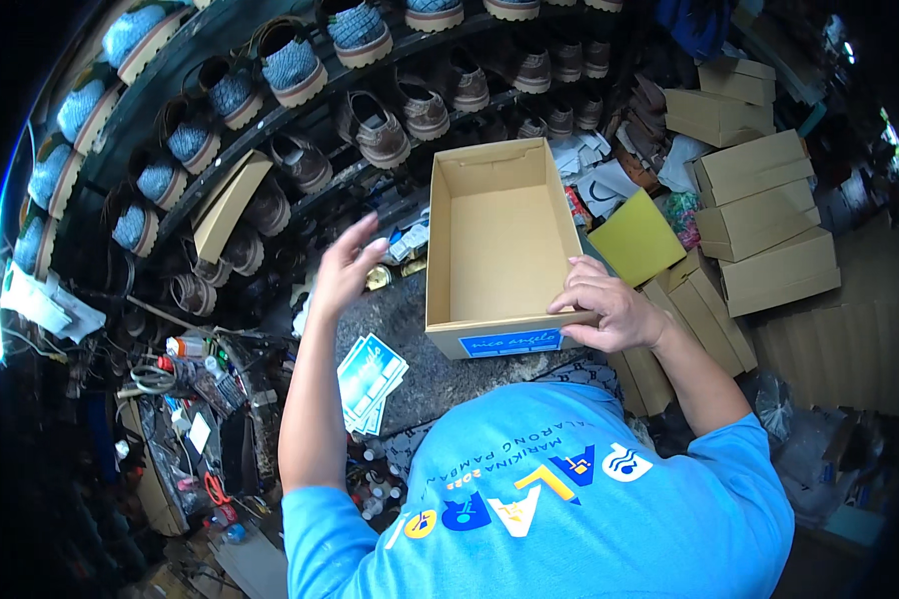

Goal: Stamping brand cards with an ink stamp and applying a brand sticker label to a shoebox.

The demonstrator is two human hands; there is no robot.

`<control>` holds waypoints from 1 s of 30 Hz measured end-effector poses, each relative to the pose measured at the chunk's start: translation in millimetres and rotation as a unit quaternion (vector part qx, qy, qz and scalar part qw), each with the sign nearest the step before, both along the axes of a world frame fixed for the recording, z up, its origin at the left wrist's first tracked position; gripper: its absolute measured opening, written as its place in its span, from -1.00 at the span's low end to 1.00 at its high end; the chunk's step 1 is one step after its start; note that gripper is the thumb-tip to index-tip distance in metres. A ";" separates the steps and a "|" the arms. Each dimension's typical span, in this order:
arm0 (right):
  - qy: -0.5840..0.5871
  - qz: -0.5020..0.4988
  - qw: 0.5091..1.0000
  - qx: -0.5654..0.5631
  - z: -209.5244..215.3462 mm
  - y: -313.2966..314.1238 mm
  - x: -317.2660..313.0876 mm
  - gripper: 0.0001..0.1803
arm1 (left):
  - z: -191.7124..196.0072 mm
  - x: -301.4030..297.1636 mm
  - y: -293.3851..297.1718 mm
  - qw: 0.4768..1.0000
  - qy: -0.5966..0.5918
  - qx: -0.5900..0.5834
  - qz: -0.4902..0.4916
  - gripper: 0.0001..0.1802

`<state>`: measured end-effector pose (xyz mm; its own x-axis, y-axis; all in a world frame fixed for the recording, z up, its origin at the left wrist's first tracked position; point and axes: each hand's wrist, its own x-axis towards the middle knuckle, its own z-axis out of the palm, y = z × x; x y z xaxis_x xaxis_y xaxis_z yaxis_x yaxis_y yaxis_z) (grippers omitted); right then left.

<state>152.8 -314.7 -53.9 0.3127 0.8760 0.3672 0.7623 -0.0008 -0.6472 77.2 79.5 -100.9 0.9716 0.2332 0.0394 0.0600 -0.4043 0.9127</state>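
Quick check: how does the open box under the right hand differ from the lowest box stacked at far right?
The open box shows its inside; the lowest box looks closed. The right hand grips the open box's rim, while the lowest box carries other boxes. The open box bears a blue label; the lowest box shows none. Both are brown cardboard.

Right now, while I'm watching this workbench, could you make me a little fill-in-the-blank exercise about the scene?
1. The hand gripping the open box is the person's ____ one.
2. The left hand holds ____.
3. From the person's side, the loose cards lie to the ____ of that box.
4. The label on its near end is mainly ____ in colour.

Missing words: right; nothing; left; blue.
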 end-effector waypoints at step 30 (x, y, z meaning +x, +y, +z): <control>-0.030 -0.277 0.916 -0.289 30.8 36.2 -36.0 -0.81 | -265.6 97.2 153.3 0.906 0.336 0.157 -0.202 -0.47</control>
<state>116.8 -278.5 -23.0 0.7628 0.6421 -0.0762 0.5754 -0.7277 -0.3733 174.5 232.8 -366.6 0.8042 -0.0678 -0.5905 0.3486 -0.7509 0.5609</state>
